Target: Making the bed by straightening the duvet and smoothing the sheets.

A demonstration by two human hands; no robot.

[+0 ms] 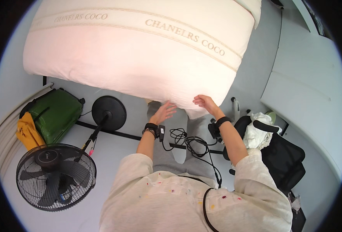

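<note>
A pale pink and cream quilt (132,62) with a printed band fills the top of the view, its near edge hanging in folds. My left hand (164,113) is at the quilt's lower edge, open with fingers spread; whether it touches the fabric I cannot tell. My right hand (206,102) lies against or just over the quilt near its lower right corner, open with fingers loosely bent. Straps with small black devices sit on both wrists, and black cables (198,143) loop between my forearms over my legs.
A standing fan (54,176) lies at lower left, its round base (109,112) beside a green suitcase (61,116) and yellow cloth (28,131). A black office chair (281,162) holding white cloth (256,129) stands at right. A white desk-like surface (298,85) runs along the right side.
</note>
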